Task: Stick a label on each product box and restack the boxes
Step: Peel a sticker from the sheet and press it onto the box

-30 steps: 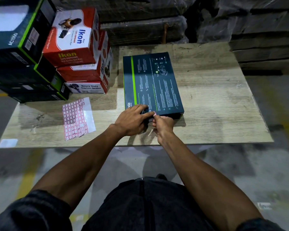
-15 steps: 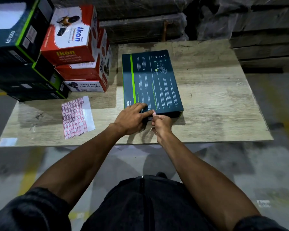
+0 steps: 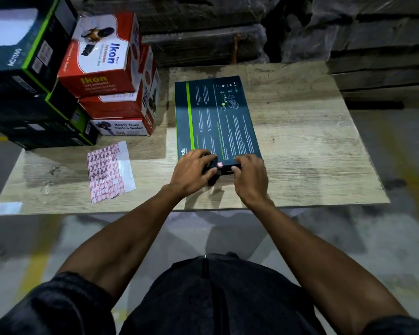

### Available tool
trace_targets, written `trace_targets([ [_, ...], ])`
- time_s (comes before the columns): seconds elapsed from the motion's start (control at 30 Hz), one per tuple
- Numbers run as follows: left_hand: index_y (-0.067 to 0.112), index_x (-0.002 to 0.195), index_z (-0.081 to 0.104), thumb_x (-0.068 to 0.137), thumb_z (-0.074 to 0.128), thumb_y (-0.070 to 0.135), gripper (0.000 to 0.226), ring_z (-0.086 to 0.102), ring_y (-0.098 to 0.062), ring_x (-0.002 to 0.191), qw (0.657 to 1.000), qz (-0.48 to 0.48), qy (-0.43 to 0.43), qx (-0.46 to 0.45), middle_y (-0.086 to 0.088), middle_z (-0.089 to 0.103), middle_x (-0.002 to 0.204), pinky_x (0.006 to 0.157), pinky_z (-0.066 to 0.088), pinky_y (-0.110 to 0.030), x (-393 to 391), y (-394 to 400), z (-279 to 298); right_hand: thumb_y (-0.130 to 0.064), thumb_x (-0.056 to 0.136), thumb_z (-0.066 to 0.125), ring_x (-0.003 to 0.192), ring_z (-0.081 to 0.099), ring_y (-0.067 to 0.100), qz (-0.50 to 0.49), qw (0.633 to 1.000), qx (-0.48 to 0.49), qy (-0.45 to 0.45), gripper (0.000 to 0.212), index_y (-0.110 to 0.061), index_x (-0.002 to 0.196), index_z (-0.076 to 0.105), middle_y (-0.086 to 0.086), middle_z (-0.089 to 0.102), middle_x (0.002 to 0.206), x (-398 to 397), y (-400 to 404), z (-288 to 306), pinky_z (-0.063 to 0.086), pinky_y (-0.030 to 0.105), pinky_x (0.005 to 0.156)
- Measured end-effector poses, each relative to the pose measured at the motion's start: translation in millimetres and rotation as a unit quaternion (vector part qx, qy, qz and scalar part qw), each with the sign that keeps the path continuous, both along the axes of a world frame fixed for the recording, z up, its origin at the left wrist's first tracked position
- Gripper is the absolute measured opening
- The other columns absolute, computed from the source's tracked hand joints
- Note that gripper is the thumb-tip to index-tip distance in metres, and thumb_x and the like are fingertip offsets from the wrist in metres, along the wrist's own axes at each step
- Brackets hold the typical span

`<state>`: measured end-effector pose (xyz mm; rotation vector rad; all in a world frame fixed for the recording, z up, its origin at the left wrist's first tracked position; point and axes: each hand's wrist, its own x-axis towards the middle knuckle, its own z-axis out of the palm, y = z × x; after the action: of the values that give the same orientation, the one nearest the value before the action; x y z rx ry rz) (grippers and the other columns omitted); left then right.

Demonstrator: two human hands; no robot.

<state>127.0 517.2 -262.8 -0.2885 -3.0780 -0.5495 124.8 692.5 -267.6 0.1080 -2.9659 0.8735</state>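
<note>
Head view: I judge we're early on. Left of the flat box (image 3: 217, 119) on the counter (image 3: 312, 153), the stacks (image 3: 107, 76) and sheet (image 3: 109, 171) wait. My left hand (image 3: 194, 171) rests open on its near edge. A label (image 3: 219, 165) sits between the hands, no longer pinched. My right hand (image 3: 250, 175), now moved aside, curls over that edge.

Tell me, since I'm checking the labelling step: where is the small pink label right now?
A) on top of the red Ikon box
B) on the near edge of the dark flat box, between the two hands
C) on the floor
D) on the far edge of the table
B: the pink label sits at the near edge of the dark flat box, between the left hand and right hand.
</note>
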Motion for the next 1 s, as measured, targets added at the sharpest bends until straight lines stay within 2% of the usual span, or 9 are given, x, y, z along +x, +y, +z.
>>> trace_targets([
  [0.1,0.02,0.127,0.062,0.091,0.059,0.045,0.044,0.046,-0.023,0.118,0.999,0.042,0.02,-0.003,0.0,0.057,0.126,0.097,0.034,-0.038,1,9,-8,-0.012,0.088,0.066,0.115,0.051,0.03,0.105,0.99,0.076,0.052,0.033,-0.006,0.121,0.063,0.01,0.059,0.123,-13,8,-7,0.043,0.041,0.096],
  [0.2,0.019,0.123,0.064,0.089,0.062,0.046,0.044,0.047,-0.024,0.117,0.996,0.073,0.047,0.002,-0.001,0.058,0.124,0.096,0.032,-0.038,3,16,-14,-0.007,0.083,0.07,0.117,0.055,0.033,0.144,0.98,0.122,0.068,0.036,-0.005,0.118,0.066,0.013,0.061,0.126,-18,11,-15,0.047,0.042,0.095],
  [0.4,0.017,0.112,0.07,0.083,0.069,0.042,0.039,0.052,-0.027,0.111,0.991,0.104,0.086,0.0,-0.003,0.062,0.116,0.092,0.033,-0.039,4,23,-24,-0.001,0.075,0.076,0.107,0.06,0.034,0.145,0.978,0.11,0.099,0.039,-0.006,0.113,0.069,0.013,0.064,0.12,-17,12,-18,0.05,0.041,0.088],
  [0.5,0.018,0.107,0.071,0.083,0.065,0.044,0.036,0.053,-0.026,0.106,0.988,0.117,0.104,0.005,-0.003,0.063,0.112,0.088,0.035,-0.038,4,24,-28,0.001,0.072,0.077,0.103,0.063,0.034,0.147,0.977,0.095,0.12,0.04,-0.005,0.11,0.07,0.013,0.067,0.115,-18,13,-20,0.052,0.04,0.086],
  [0.7,0.02,0.106,0.072,0.08,0.07,0.04,0.033,0.052,-0.026,0.101,0.984,0.137,0.109,0.019,-0.002,0.063,0.106,0.088,0.029,-0.034,4,26,-32,0.003,0.067,0.079,0.097,0.065,0.032,0.15,0.976,0.083,0.134,0.04,-0.007,0.105,0.072,0.01,0.068,0.108,-19,15,-21,0.052,0.038,0.083],
  [0.8,0.019,0.111,0.071,0.08,0.073,0.038,0.036,0.051,-0.026,0.107,0.984,0.149,0.088,0.038,-0.002,0.062,0.111,0.093,0.033,-0.038,4,28,-30,-0.002,0.075,0.075,0.1,0.062,0.033,0.166,0.978,0.072,0.104,0.033,-0.007,0.107,0.072,0.01,0.066,0.111,-21,18,-14,0.049,0.039,0.085],
  [0.87,0.019,0.118,0.067,0.081,0.072,0.038,0.042,0.049,-0.026,0.114,0.986,0.143,0.069,0.042,-0.001,0.059,0.119,0.097,0.034,-0.04,4,28,-27,-0.013,0.084,0.07,0.107,0.056,0.031,0.167,0.982,0.061,0.067,0.028,-0.01,0.112,0.07,0.008,0.062,0.117,-28,19,-7,0.043,0.04,0.09],
  [0.93,0.018,0.129,0.057,0.083,0.069,0.041,0.053,0.044,-0.026,0.123,0.988,0.135,0.055,0.041,-0.003,0.053,0.132,0.102,0.034,-0.04,4,25,-26,-0.023,0.087,0.068,0.116,0.051,0.029,0.158,0.986,0.049,0.035,0.034,-0.013,0.119,0.067,0.008,0.057,0.125,-36,20,-1,0.037,0.039,0.097],
  [1.0,0.014,0.137,0.049,0.085,0.065,0.048,0.064,0.036,-0.027,0.134,0.987,0.146,0.049,0.037,-0.006,0.044,0.144,0.108,0.03,-0.042,2,22,-24,-0.032,0.087,0.067,0.133,0.039,0.03,0.143,0.989,0.029,-0.001,0.047,-0.016,0.131,0.06,0.012,0.047,0.141,-44,16,2,0.029,0.041,0.109],
])
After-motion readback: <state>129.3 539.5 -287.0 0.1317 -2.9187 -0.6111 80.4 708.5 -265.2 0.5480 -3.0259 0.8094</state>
